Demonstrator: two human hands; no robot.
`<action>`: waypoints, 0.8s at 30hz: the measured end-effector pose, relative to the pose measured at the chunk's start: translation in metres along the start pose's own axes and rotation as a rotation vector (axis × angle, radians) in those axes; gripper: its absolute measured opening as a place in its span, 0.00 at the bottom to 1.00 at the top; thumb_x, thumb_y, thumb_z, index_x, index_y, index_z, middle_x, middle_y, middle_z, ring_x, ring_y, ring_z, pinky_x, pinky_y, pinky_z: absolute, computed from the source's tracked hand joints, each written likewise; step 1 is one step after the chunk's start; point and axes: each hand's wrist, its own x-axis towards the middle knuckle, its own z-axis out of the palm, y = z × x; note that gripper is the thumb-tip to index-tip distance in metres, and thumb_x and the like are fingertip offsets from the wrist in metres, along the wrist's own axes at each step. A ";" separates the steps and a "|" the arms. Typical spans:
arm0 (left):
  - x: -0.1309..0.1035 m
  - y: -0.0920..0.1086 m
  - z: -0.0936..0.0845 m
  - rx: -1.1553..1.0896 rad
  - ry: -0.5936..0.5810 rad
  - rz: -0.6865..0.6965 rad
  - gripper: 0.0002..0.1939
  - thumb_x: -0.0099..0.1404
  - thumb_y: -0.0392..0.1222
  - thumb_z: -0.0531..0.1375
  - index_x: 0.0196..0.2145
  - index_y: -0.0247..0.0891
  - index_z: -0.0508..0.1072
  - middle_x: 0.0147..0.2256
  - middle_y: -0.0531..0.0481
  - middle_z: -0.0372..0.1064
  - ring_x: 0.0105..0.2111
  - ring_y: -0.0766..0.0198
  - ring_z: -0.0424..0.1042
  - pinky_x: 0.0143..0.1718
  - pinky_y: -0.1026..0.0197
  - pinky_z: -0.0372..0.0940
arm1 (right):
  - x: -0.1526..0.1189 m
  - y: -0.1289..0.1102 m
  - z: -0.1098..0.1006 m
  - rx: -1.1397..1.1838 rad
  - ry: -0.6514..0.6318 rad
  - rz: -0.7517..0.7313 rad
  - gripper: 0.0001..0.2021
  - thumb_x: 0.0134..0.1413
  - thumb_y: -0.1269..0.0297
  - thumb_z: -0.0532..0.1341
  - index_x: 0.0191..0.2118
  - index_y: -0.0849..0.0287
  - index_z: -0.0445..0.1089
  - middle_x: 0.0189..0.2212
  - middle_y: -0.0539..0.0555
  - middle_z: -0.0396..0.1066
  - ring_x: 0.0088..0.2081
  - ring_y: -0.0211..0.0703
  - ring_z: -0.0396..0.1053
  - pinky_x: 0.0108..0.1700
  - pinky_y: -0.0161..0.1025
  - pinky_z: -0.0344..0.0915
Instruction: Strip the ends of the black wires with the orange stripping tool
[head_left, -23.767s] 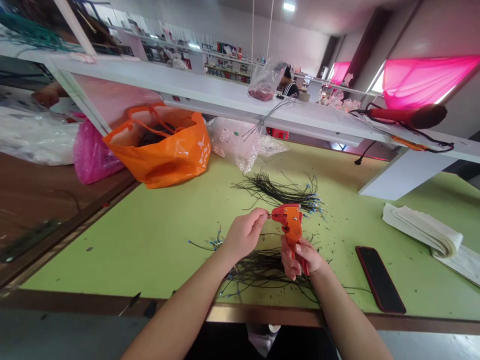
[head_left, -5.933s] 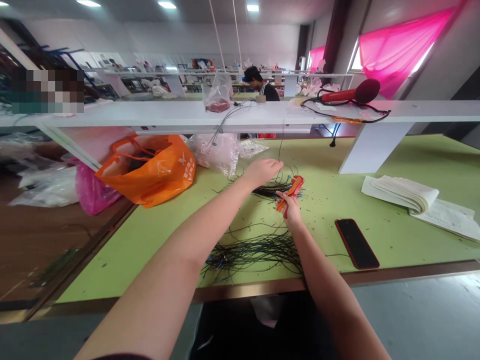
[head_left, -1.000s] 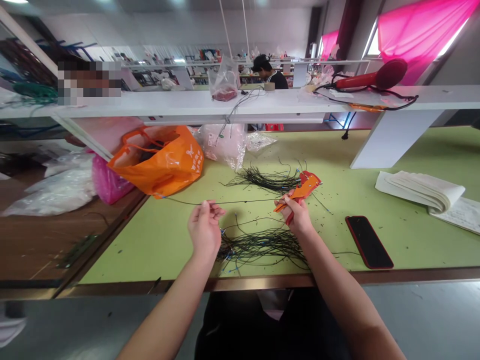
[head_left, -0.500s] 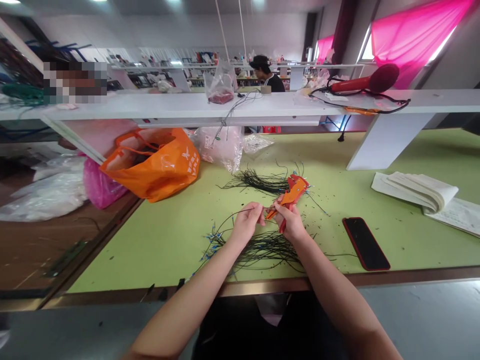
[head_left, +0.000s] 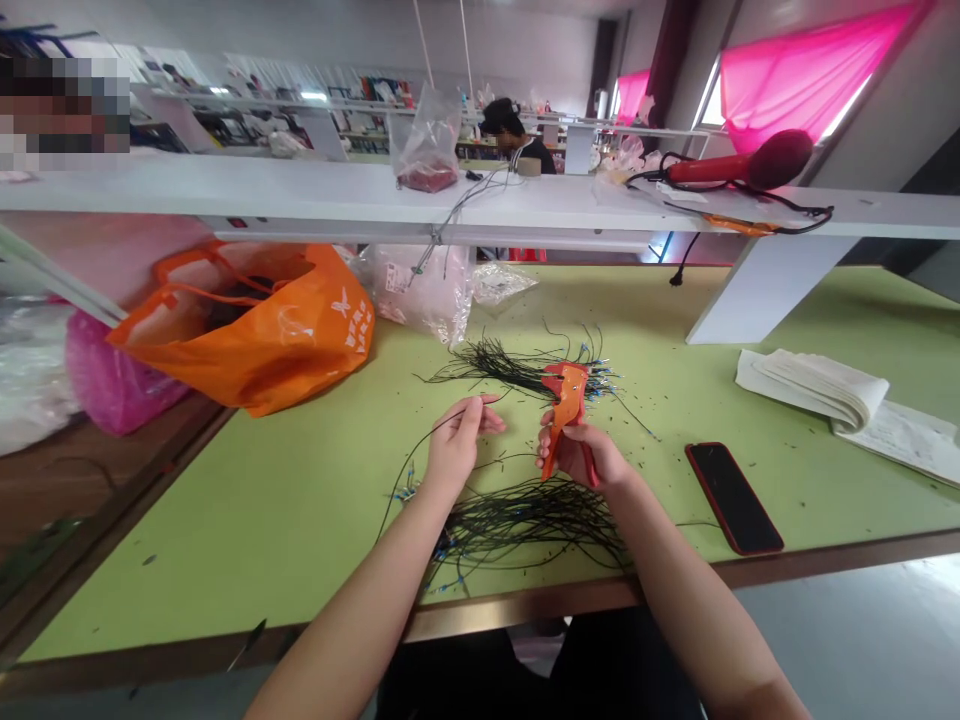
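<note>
My left hand [head_left: 459,436] pinches a thin black wire [head_left: 403,462] between thumb and fingers; the wire curves down to the left, and its short end points right. In my right hand [head_left: 589,455] is an orange and red wire stripper [head_left: 568,395], head up, its handles spread apart. The tool's jaws are a little right of the wire end and do not touch it. Behind the tool lies a bundle of black wires [head_left: 499,366] with blue tips at its right. A second bundle of black wires [head_left: 532,520] lies nearer the table's front edge, below my hands.
A phone [head_left: 733,498] and folded papers [head_left: 825,388] lie at the right. An orange bag [head_left: 277,340] and clear plastic bags [head_left: 424,290] stand at the back left. A white shelf [head_left: 315,192] crosses above the table, bearing a red tool [head_left: 712,170]. A person [head_left: 529,150] sits beyond.
My hands have moved apart, and the wire stripper has come away from the wire and turned more upright. The handles look wider apart. The whole view has shifted slightly.
</note>
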 end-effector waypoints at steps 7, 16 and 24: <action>-0.009 0.007 0.000 -0.133 0.009 -0.078 0.31 0.54 0.70 0.68 0.34 0.35 0.80 0.31 0.41 0.81 0.32 0.54 0.81 0.36 0.54 0.77 | -0.007 0.000 -0.008 -0.033 -0.216 0.173 0.20 0.53 0.56 0.68 0.47 0.64 0.69 0.31 0.53 0.74 0.33 0.44 0.74 0.42 0.46 0.74; -0.014 0.011 0.001 -0.182 -0.061 -0.079 0.31 0.56 0.71 0.67 0.31 0.35 0.78 0.27 0.43 0.79 0.26 0.57 0.79 0.32 0.54 0.76 | -0.007 0.001 -0.007 -0.065 -0.280 0.232 0.19 0.53 0.54 0.67 0.45 0.62 0.70 0.29 0.52 0.74 0.31 0.46 0.74 0.40 0.47 0.73; -0.018 0.015 0.002 -0.214 -0.112 -0.140 0.31 0.57 0.70 0.67 0.30 0.35 0.77 0.25 0.44 0.77 0.24 0.60 0.76 0.29 0.57 0.74 | -0.009 0.004 -0.007 -0.064 -0.375 0.304 0.20 0.53 0.53 0.67 0.45 0.64 0.70 0.28 0.53 0.72 0.30 0.46 0.73 0.40 0.49 0.74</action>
